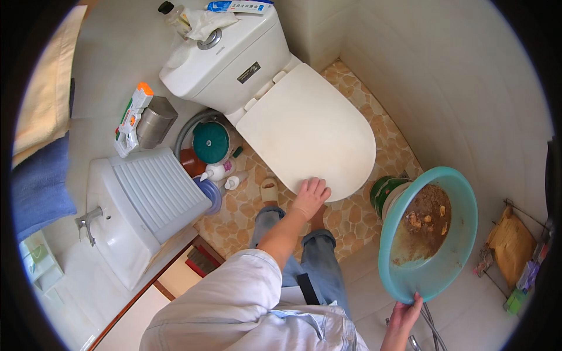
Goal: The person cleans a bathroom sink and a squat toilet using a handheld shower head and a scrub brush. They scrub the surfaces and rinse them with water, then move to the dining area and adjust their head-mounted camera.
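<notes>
A closed white toilet lid (307,136) lies before me. The fingers of my left hand (311,199) rest on top of its front edge; my thumb is hidden, so a grip there is not visible. On the right, my right hand (406,311) holds the near rim of a turquoise plastic basin (463,250). The basin is tilted in the view. Brown murky matter (419,239) with several yellowish-orange lumps covers its bottom. Partly behind the basin stands a green and white bucket (381,195).
Left of the toilet stand a green-lidded container (210,142), white bottles (218,170) and a blue basin (208,193). A washboard sink (127,232) juts from the left wall. The cistern (228,66) bears a bottle, tissue and a tube. A wire rack (494,278) hangs right.
</notes>
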Available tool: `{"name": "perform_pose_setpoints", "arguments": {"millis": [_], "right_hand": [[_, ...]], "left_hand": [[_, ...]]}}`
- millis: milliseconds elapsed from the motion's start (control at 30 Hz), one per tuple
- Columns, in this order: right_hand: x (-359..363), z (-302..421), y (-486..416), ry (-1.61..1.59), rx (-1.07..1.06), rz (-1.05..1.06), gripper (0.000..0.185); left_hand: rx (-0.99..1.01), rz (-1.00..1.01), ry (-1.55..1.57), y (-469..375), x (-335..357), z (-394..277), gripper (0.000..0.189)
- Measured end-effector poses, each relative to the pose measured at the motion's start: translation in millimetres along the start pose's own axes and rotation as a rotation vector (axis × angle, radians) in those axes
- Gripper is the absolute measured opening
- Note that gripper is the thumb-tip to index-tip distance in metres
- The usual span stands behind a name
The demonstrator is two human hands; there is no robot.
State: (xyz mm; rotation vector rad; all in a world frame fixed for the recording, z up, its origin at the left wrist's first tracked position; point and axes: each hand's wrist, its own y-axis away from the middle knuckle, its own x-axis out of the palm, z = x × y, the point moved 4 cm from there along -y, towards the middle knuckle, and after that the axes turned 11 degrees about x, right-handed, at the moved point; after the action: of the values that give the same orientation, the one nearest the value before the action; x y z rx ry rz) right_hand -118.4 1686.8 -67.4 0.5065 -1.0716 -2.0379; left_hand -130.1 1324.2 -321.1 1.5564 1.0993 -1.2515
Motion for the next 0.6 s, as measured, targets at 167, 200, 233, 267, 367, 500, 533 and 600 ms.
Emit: {"name": "perform_pose_setpoints", "arguments": {"millis": [167,200,233,267,367,500,533,600], "right_hand": [[4,-5,-14,0.002,0.070,0.036,0.048],[6,-5,-18,0.008,0.088,0.046,0.048],[10,-5,-21,0.030,0.090,0.068,0.048],[16,-8,-24,0.057,0.091,0.092,0.048],[38,-24,-43,0.127,0.125,0.203,0.044],[90,-63,-79,0.171,0.211,0.293,0.041],[107,-77,-91,0.169,0.252,0.335,0.041],[144,-104,-107,0.198,0.304,0.408,0.041]], "left_hand": [[-0.051,0.111,-0.032,2,23,6,0.049],[-0.067,0.110,-0.035,4,19,9,0.052],[-0.086,0.107,-0.038,6,14,12,0.054],[-0.104,0.122,0.077,10,11,12,0.055],[-0.177,0.170,0.379,37,-27,10,0.054],[-0.381,0.186,0.581,133,-66,3,0.043],[-0.455,0.212,0.602,166,-72,-2,0.040],[-0.625,0.408,0.702,229,-88,-11,0.035]]}}
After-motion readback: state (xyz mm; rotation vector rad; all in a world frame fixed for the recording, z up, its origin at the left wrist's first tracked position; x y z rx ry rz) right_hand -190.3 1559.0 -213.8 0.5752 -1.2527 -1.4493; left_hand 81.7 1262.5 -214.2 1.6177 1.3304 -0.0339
